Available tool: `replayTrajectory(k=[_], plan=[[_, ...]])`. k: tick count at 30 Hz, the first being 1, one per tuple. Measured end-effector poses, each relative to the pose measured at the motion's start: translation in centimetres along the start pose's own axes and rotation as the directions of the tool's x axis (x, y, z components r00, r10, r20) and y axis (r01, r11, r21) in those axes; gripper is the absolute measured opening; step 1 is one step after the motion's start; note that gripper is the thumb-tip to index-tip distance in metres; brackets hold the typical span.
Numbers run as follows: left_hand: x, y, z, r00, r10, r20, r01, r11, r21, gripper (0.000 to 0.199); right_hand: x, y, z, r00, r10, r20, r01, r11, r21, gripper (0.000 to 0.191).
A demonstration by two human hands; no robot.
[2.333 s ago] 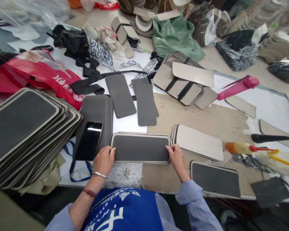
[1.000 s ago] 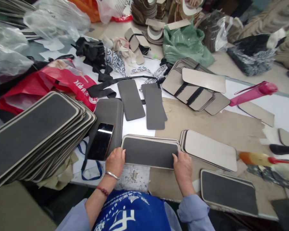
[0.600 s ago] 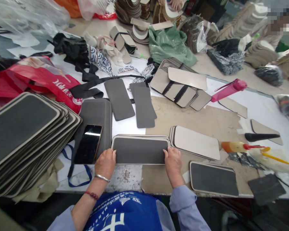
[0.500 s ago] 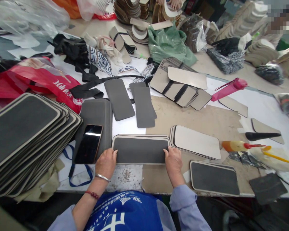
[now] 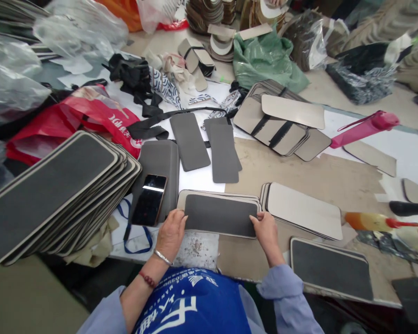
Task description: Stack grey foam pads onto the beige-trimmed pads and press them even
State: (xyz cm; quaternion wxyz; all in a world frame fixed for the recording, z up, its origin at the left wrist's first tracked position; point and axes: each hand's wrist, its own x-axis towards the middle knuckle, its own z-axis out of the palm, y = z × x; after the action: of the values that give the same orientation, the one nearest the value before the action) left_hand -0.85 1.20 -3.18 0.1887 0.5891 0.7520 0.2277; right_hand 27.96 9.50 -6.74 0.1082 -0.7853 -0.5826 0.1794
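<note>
Holding the dark sheet (image 5: 220, 215) by its two short ends, over the top of the small stack (image 5: 180, 202), with a wider pale margin at left than along the far edge. Cannot tell whether touching throughout. With the left hand (image 5: 172, 232), nearly closed, gripping the left end: thumb tip over the edge, fingers curled in beside it and partly hidden. With the right hand (image 5: 265, 229), pinching the right end between thumb and bent forefinger, remaining fingers folded.

Readable on the blue apron (image 5: 191, 301): "MANSION", in small white letters, beside large white Chinese characters and a line of digits too blurred to trust. On the red bag (image 5: 90, 111), white characters, warped by creases.

Left of the sheet, a phone (image 5: 149, 199), screen dark, on a grey pad (image 5: 169, 155); farther left, a tall stack (image 5: 52, 195) of pale-edged panels. Just right, a pale stack (image 5: 304, 208); beyond, an amber bottle (image 5: 365, 221) with a red nozzle.
</note>
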Motion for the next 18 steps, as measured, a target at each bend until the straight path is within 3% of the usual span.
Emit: replayTrajectory(k=[5, 10, 18], plan=[[-1.1, -0.1, -0.6, 0.997, 0.024, 0.07, -0.016, 0.993, -0.116, 0.017, 0.5, -0.2, -0.4, 0.996, 0.031, 0.082, -0.03, 1.0, -0.006, 0.017], [-1.5, -0.9, -0.7, 0.977, 0.132, 0.167, -0.105, 0.981, -0.163, 0.018, -0.1, -1.0, -0.9, 0.994, -0.009, 0.106, 0.014, 0.999, -0.046, 0.019], [-1.1, -0.4, -1.0, 0.972, 0.077, 0.22, -0.038, 0.983, -0.179, 0.019, -1.2, -1.9, -2.2, 0.991, 0.029, 0.13, -0.012, 0.991, -0.131, 0.011]])
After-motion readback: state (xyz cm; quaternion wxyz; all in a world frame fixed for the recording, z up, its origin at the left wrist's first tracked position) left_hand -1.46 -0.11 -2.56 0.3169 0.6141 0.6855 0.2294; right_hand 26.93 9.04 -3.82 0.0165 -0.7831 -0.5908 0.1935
